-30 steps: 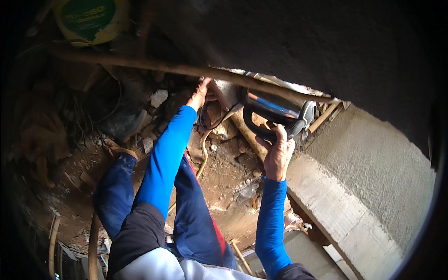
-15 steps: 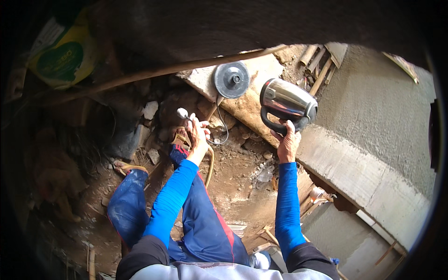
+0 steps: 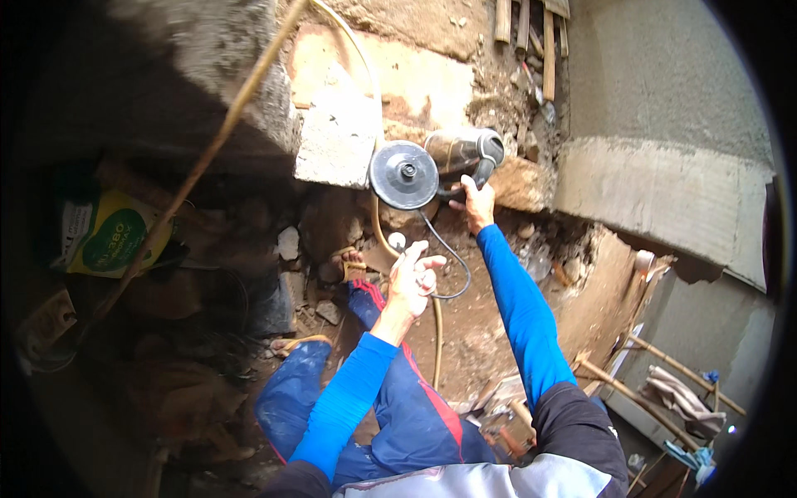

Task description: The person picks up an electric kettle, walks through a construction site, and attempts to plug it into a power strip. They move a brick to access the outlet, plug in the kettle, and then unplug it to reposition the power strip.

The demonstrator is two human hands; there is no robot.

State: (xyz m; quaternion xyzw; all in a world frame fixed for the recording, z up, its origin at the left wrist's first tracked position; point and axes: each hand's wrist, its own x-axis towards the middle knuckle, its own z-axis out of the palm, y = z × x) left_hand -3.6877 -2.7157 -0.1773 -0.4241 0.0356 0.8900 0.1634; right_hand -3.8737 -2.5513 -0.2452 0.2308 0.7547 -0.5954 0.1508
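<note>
An electric kettle [image 3: 453, 152] with a shiny body and black handle lies tilted on its side in my right hand [image 3: 480, 206], which is closed round the handle. Just left of it is the round black kettle base [image 3: 404, 175], overlapping the edge of a pale stone block and partly covering the kettle. A thin dark power cord [image 3: 466, 270] loops down from the base towards my left hand [image 3: 413, 282]. That hand is closed on the cord, and the white plug [image 3: 398, 241] sticks out just beyond its fingers. Whether the base rests on the block, I cannot tell.
The pale stone block [image 3: 332, 149] stands beyond my hands, with a yellowish hose [image 3: 437, 340] running past it to the ground. A long pole [image 3: 212, 153] crosses the left side. Wooden sticks [image 3: 549, 62] lie by the grey concrete [image 3: 656, 75]. A yellow-green sack [image 3: 120, 232] sits far left.
The view has shifted. My right hand has brought the kettle left, close beside the base, and its spout end now points away from me. My left hand still grips the cord near the plug.
</note>
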